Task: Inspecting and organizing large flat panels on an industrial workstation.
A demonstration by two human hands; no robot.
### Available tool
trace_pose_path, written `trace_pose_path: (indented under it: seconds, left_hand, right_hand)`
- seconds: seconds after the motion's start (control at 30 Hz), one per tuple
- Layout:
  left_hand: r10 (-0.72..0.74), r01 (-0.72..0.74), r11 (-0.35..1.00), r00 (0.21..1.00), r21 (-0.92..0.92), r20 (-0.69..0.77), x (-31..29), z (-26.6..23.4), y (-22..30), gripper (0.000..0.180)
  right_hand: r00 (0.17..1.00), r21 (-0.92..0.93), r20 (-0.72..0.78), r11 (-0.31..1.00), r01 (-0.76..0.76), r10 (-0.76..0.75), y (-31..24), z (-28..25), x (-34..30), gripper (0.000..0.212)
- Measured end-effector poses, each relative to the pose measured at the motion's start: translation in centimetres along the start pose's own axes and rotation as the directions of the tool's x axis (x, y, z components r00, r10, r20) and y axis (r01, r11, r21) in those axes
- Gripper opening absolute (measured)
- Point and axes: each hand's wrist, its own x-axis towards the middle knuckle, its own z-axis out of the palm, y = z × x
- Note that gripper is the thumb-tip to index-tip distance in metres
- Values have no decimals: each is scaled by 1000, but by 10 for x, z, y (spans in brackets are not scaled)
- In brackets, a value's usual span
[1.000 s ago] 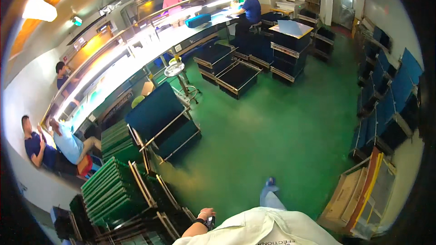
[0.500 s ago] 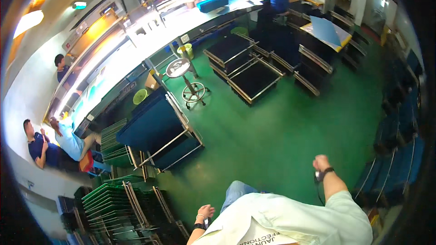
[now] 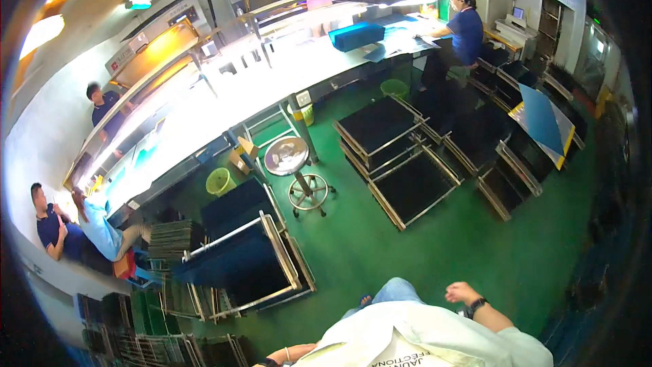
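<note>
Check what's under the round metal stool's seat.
Under the seat: a post and a wheeled base on green floor. The seat covers the post's top end.

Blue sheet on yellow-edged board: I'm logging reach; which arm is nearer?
Right: in view, the right hand is below-left of the blue sheet; the left forearm, lower, farther left.
</note>
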Motion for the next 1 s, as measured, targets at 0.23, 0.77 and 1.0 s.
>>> trace_pose_path:
  seconds: [0.23,0.77,1.0]
  left_hand:
    - [135,-152,984,977,-97,-165,37,-61,179,27]
    - [177,-263,935,927,-236,-329,91,-138,445,27]
    - [184,-184,983,967,17,-178,118,-235,521,27]
  right_hand:
    - [967,242,-157,957,-161,203,-68,-50,67,16]
    - [942,18,-65,944,330,-329,-467,-54,374,14]
    - [973,78,-177,984,163,-148,-480,-23,394,15]
